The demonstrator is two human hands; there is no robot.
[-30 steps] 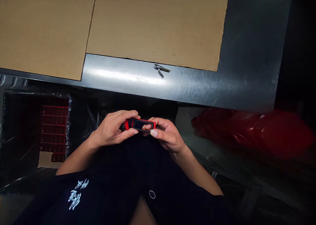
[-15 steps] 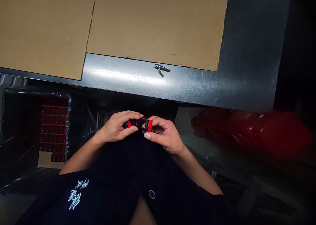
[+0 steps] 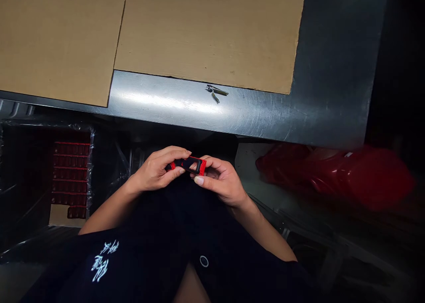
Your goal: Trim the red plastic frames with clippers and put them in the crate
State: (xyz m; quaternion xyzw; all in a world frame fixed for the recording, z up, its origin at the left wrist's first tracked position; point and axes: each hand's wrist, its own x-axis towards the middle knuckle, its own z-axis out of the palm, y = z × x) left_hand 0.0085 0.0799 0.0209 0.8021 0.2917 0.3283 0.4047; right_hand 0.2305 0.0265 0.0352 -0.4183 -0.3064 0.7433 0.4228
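Item 1: small red-and-blk. part [image 3: 186, 163], qty 1, held in the air betw. both hands, in front of wearer's torso, just off the bench's near edge; long axis approx. level, red at both ends, dark frame w/ an opening toward the R end; fine detail too small to read. Item 2: L hand [image 3: 162, 169], gripping part's L end, thumb below, index along top. Item 3: R hand [image 3: 222, 179], gripping part's R end, thumb at lower corner, index at upper side, other fingers curled, partly hidden. Item 4: metal bench [image 3: 252, 112], brushed finish, scratched nr. R end. Item 5: L cardboard sheet [image 3: 56, 41], flat on bench, reaching its near edge. Item 6: R cardboard sheet [image 3: 206, 33], flat, adjoining L sheet, set back so a bare metal strip shows. Item 7: small metal clipper [image 3: 216, 91], lever splayed, on bare strip just beside R sheet's edge. Item 8: box [image 3: 92, 148], plastic-lined, below bench at L; contains red pcs. [image 3: 71, 161] in rows, w/ cardboard [image 3: 59, 215] showing at near end. Item 9: lge. glossy red object [image 3: 365, 179], below bench at R, blurred, type unclear.
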